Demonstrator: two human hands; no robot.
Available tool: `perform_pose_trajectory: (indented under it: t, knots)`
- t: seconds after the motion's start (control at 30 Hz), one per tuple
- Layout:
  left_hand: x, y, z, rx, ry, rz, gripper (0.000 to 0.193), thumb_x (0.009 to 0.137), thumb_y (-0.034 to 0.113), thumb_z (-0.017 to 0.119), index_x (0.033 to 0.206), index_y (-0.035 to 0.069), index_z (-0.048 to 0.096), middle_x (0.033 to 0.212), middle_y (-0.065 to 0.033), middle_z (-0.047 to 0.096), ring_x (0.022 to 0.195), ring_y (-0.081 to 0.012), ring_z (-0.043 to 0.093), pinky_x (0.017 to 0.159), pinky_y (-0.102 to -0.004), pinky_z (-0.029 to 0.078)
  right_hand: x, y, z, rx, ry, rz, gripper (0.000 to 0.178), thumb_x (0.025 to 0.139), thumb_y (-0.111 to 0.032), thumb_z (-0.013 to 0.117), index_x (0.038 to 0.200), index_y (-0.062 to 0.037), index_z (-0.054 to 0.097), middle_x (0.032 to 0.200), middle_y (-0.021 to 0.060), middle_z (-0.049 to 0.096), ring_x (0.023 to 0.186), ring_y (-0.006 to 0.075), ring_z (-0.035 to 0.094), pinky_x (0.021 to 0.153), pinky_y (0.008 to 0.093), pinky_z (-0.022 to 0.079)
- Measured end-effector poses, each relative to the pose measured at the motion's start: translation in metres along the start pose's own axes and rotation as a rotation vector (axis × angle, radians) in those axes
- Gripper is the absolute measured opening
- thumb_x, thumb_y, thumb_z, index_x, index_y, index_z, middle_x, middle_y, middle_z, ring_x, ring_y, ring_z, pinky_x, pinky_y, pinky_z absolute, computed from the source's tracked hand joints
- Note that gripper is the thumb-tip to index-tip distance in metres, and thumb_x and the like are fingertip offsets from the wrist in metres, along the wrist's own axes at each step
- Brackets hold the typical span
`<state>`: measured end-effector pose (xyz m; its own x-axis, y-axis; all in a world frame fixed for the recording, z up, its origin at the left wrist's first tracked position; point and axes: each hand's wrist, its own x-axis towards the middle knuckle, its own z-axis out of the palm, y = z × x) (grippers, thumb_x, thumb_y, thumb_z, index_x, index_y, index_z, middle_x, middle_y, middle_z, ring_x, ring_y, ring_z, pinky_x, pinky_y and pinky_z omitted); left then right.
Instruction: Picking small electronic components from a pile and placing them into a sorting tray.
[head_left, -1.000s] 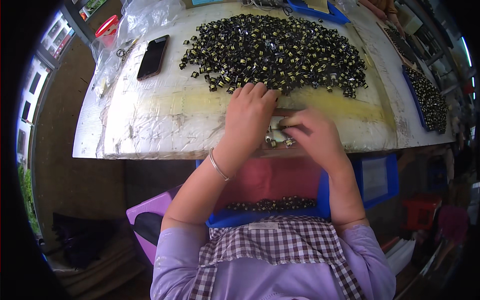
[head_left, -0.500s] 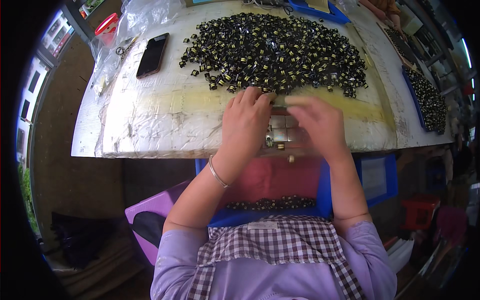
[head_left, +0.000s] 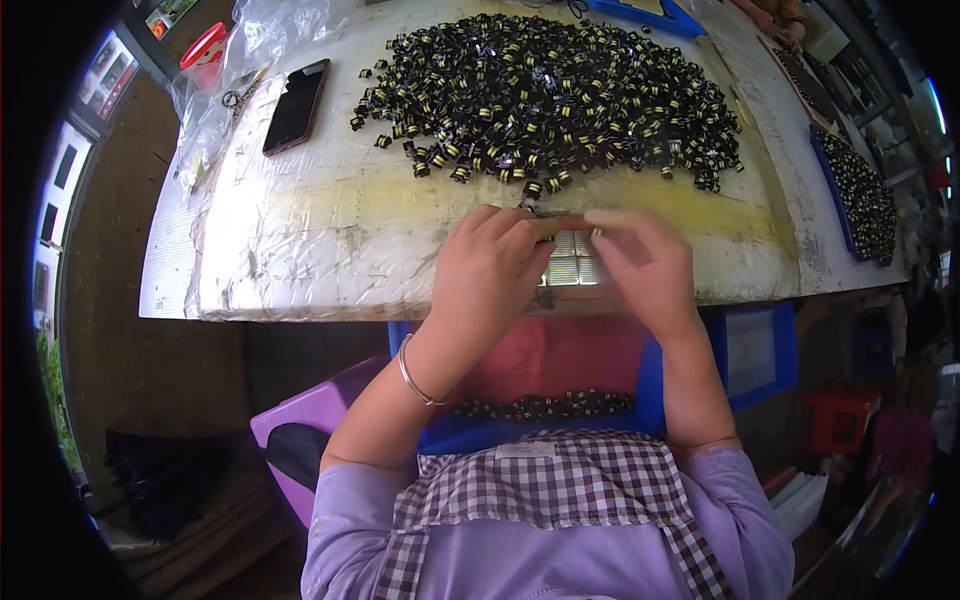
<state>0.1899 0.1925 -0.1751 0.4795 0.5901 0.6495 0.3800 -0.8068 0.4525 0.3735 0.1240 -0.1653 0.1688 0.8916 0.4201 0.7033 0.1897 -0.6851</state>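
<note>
Between my hands at the table's front edge lies a small shiny plate [head_left: 572,268] with a grid of squares and a reddish rim. My left hand [head_left: 490,258] is closed at the plate's far left corner, its fingers bent and thumb tucked in. What it grips is hidden. My right hand [head_left: 645,262] is curled at the far right corner, fingertips blurred. A tiny light piece shows by its thumb, too small to name. Just beyond the fingers spreads a big pile of small black parts with yellow bands [head_left: 550,100].
A phone [head_left: 297,108] lies left of the pile, near clear plastic bags [head_left: 265,45] and a red cup [head_left: 205,48]. Below the table edge, a blue bin [head_left: 648,385] with red lining holds more parts. Blue trays [head_left: 830,190] sit at right, near another person's hand [head_left: 790,30].
Both hands have drawn slightly nearer to me, and my right fingers now meet the plate's far side. Small pieces seen at the plate's near edge and below it no longer show.
</note>
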Motion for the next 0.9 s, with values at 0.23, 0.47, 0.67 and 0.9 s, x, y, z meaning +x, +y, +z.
perform_pose_trajectory:
  t: [0.23,0.47,0.67,0.9]
  knots:
    - [0.0007,0.0024,0.0027,-0.136,-0.029,-0.084,0.016,0.074,0.008,0.074,0.088,0.004,0.070,0.077,-0.0078,0.063,0.073,-0.0275,0.059,0.067,-0.0386,0.048,0.0010,0.0009,-0.0062,0.031,-0.175,-0.076,0.020,0.076,-0.003,0.075,0.095,-0.0093,0.072,0.095,0.0045,0.072,0.095,0.0208,0.067,0.110,0.0492,0.033]
    - [-0.0005,0.0059,0.0016,-0.142,-0.041,-0.083,0.013,0.074,0.008,0.075,0.083,0.003,0.067,0.076,-0.0083,0.063,0.072,-0.0270,0.058,0.066,-0.0373,0.047,-0.0030,0.0020,-0.0038,0.034,-0.133,-0.080,0.018,0.077,-0.003,0.075,0.093,-0.0098,0.071,0.093,0.0035,0.071,0.093,0.0205,0.067,0.109,0.0473,0.034]
    - [0.0010,0.0078,0.0013,-0.126,-0.043,-0.097,0.013,0.075,0.008,0.075,0.083,0.002,0.067,0.076,-0.0088,0.062,0.072,-0.0275,0.056,0.066,-0.0366,0.047,-0.0026,0.0063,-0.0042,0.026,-0.160,-0.126,0.018,0.078,-0.004,0.074,0.094,-0.0100,0.070,0.096,0.0033,0.070,0.094,0.0204,0.066,0.109,0.0466,0.034]
    - [-0.0005,0.0088,0.0032,-0.120,-0.012,-0.100,0.014,0.076,0.009,0.075,0.087,0.003,0.069,0.077,-0.0094,0.062,0.074,-0.0274,0.057,0.067,-0.0365,0.047,-0.0020,0.0070,-0.0062,0.117,-0.179,-0.086,0.018,0.081,-0.003,0.071,0.097,-0.0095,0.071,0.098,0.0031,0.070,0.093,0.0174,0.066,0.111,0.0456,0.032]
